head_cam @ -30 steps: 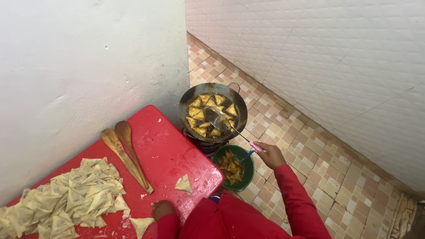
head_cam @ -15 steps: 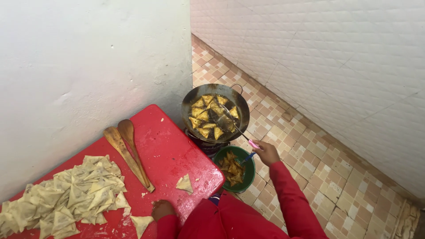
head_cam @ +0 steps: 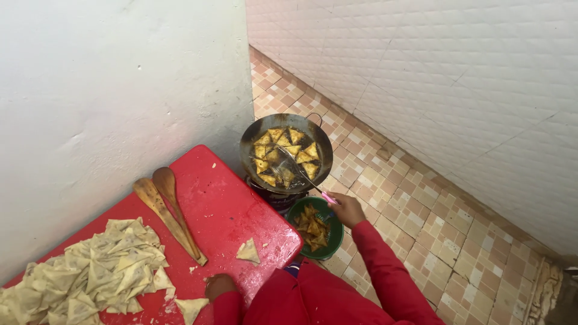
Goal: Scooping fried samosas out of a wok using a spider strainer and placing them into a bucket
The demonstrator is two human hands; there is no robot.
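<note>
At the bottom of the frame, your left hand [head_cam: 220,284] rests on the near edge of the red table [head_cam: 223,207], fingers curled loosely with nothing in them, as far as the view shows. Just left of it lies a single folded raw pastry triangle [head_cam: 191,309], and another loose triangle [head_cam: 248,250] sits just above and to the right, near the table's corner. The lower left of the frame is filled with a heap of uncooked pastry triangles [head_cam: 90,274], pale and overlapping. Above the heap, two wooden spoons [head_cam: 171,216] lie side by side, slanting toward the middle of the table. Right of centre, your right hand [head_cam: 347,209], in a red sleeve, is closed around the pink handle of a wire skimmer [head_cam: 299,171]. Directly beside that hand, lower on the floor, stands a green bowl [head_cam: 328,244] holding fried golden triangles. The skimmer's shaft runs up and left from your grip, and its mesh head sits inside the dark frying pan [head_cam: 286,153] at centre frame, among triangles frying in oil. Beyond the pan are the tiled floor [head_cam: 415,204] and white walls [head_cam: 114,78].
</note>
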